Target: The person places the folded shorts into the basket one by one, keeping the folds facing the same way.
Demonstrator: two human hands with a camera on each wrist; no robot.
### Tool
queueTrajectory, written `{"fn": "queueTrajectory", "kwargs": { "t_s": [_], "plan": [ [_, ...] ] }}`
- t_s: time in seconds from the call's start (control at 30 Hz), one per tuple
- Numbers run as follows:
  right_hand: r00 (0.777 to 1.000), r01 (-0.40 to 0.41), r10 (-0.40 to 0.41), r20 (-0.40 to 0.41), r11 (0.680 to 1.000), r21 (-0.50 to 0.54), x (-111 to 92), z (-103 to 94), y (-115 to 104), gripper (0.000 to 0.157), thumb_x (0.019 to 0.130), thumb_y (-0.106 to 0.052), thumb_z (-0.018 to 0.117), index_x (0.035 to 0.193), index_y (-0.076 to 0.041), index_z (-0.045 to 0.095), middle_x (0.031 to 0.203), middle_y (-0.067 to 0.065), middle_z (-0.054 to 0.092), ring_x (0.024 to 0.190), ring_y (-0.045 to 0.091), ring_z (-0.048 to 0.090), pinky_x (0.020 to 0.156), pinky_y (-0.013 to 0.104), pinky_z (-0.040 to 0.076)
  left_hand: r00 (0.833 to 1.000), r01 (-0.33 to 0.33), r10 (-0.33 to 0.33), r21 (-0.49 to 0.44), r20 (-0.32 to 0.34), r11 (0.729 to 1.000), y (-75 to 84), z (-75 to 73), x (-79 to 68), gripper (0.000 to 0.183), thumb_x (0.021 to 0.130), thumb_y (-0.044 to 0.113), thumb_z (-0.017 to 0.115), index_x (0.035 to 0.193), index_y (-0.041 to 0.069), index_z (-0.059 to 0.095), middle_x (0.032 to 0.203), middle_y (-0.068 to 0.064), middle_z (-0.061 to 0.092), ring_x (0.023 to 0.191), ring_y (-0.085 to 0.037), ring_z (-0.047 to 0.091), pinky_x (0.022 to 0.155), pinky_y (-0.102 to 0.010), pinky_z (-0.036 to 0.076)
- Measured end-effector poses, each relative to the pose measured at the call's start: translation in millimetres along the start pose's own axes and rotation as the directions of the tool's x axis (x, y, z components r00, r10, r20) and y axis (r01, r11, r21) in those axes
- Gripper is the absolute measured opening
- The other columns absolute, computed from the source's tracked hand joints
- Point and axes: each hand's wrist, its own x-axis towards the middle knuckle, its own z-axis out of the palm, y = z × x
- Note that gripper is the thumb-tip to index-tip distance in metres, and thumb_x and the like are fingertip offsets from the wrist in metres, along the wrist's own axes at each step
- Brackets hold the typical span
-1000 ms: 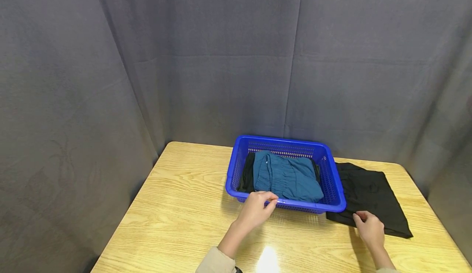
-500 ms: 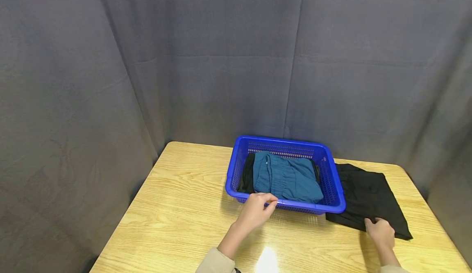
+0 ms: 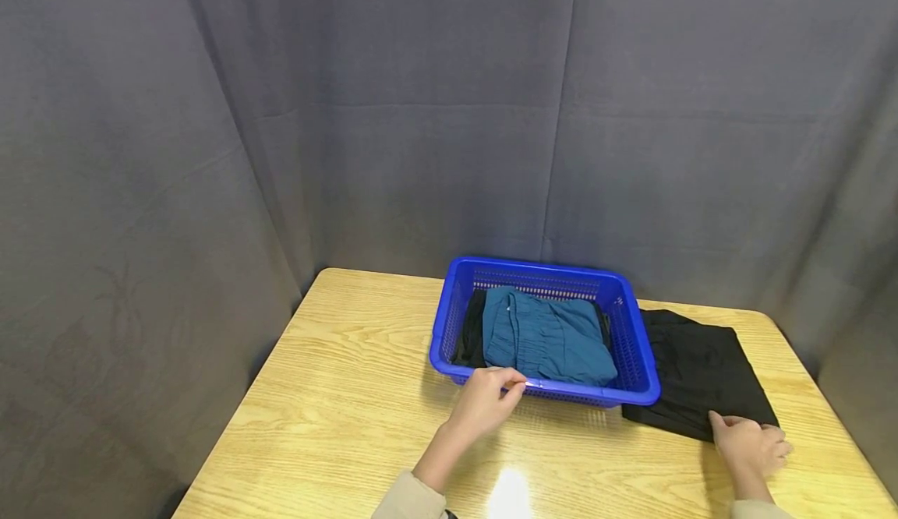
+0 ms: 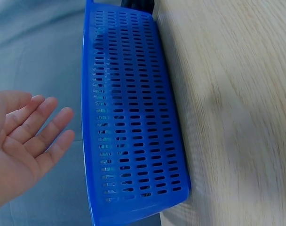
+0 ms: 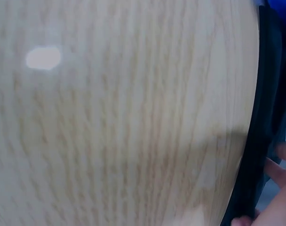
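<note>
A folded black garment (image 3: 701, 371) lies flat at the right of the table, its left side hidden behind the blue plastic basket (image 3: 634, 355). My right hand (image 3: 751, 445) rests on its near edge toward the right corner, thumb on the cloth and the other fingers spread. In the right wrist view, the fingers of this hand (image 5: 279, 193) touch the dark edge. My left hand (image 3: 484, 402) hovers by the basket's front rim. The left wrist view shows that hand (image 4: 25, 146) with relaxed fingers, holding nothing, apart from the basket wall.
Inside the basket lies a folded teal garment (image 3: 550, 336) with a gathered elastic band, on top of black cloth (image 3: 471, 332). Grey curtains (image 3: 435, 153) surround the wooden table (image 3: 337, 394) at the back and sides.
My right hand has slid rightward along the near edge of the black garment, and its fingers have spread. The left hand and the basket have stayed in place.
</note>
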Motion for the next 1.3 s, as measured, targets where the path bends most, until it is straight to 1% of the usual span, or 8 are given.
{"fn": "queueTrajectory", "kwargs": {
  "t_s": [0.17,0.4,0.53,0.63,0.8,0.93,1.1,1.3],
  "plan": [
    [0.999,-0.038,0.038,0.025,0.999,-0.002,5,-6.6,6,0.048,0.094,-0.031,0.037,0.112,0.012,0.048,0.121,0.050,0.014,0.117,0.061,0.009,0.092,0.059,0.020,1.000,0.003,-0.003,-0.009,0.001,1.000,-0.9,-0.2,-0.2,0.012,0.085,0.009,0.060,0.089,0.004,0.071,0.085,-0.004,0.069,0.074,-0.007,0.063,0.065,-0.012,0.047],
    [0.994,-0.096,0.098,0.057,0.995,-0.036,11,-16.3,18,0.052,0.092,-0.028,0.029,0.128,0.010,0.026,0.121,0.049,0.020,0.119,0.060,0.011,0.094,0.058,0.022,1.000,0.020,-0.020,-0.007,0.017,1.000,-1.0,-1.3,-0.3,0.013,0.086,0.010,0.059,0.090,0.004,0.071,0.084,-0.003,0.069,0.073,-0.005,0.062,0.063,-0.011,0.046],
    [0.989,-0.118,0.119,0.087,0.993,-0.020,11,-20.7,24,0.054,0.093,-0.029,0.029,0.132,0.008,0.022,0.124,0.047,0.019,0.123,0.061,0.006,0.100,0.058,0.017,0.999,0.033,-0.033,0.001,0.025,0.999,-1.4,-1.3,-1.1,0.014,0.087,0.011,0.059,0.091,0.005,0.071,0.084,-0.003,0.069,0.072,-0.005,0.062,0.063,-0.011,0.046],
    [0.990,-0.119,0.118,0.080,0.993,0.019,11,-20.8,27,0.055,0.093,-0.030,0.029,0.134,0.006,0.023,0.127,0.044,0.022,0.123,0.059,0.011,0.100,0.057,0.018,0.999,0.046,-0.046,0.008,0.028,0.999,-1.7,-1.2,-1.4,0.014,0.087,0.012,0.059,0.092,0.005,0.071,0.085,-0.003,0.069,0.073,-0.005,0.062,0.063,-0.012,0.046],
    [0.997,-0.079,0.078,0.029,0.995,0.053,12,-19.9,30,0.052,0.093,-0.027,0.033,0.132,0.007,0.028,0.123,0.039,0.031,0.113,0.056,0.028,0.091,0.055,0.030,0.999,0.045,-0.046,0.008,0.028,0.999,-2.7,-0.9,-1.6,0.014,0.087,0.011,0.059,0.091,0.005,0.071,0.085,-0.003,0.069,0.073,-0.006,0.062,0.063,-0.013,0.046],
    [0.998,-0.061,0.064,-0.019,0.987,0.150,10,-21.6,32,0.049,0.091,-0.020,0.035,0.127,0.012,0.029,0.121,0.040,0.032,0.111,0.056,0.031,0.090,0.056,0.034,0.999,0.035,-0.035,-0.003,0.023,0.999,-3.9,-0.5,-2.5,0.013,0.086,0.009,0.059,0.090,0.003,0.070,0.084,-0.004,0.069,0.073,-0.007,0.062,0.063,-0.013,0.046],
    [0.991,-0.085,0.115,-0.072,0.942,0.325,6,-24.3,35,0.050,0.085,-0.011,0.032,0.126,0.018,0.027,0.126,0.041,0.029,0.117,0.054,0.027,0.100,0.053,0.028,0.999,0.029,-0.029,-0.018,0.023,0.999,-4.4,-1.2,-3.1,0.013,0.086,0.009,0.059,0.090,0.003,0.070,0.083,-0.004,0.069,0.072,-0.007,0.062,0.062,-0.013,0.046],
    [0.984,-0.054,0.116,-0.133,0.916,0.397,6,-24.2,35,0.049,0.082,-0.010,0.030,0.122,0.018,0.036,0.127,0.039,0.032,0.117,0.052,0.029,0.101,0.051,0.027,0.998,0.058,-0.058,-0.016,0.038,0.998,-5.6,0.0,-4.1,0.014,0.087,0.012,0.059,0.090,0.004,0.070,0.082,-0.003,0.069,0.069,-0.004,0.060,0.060,-0.014,0.045]
  ]
}}
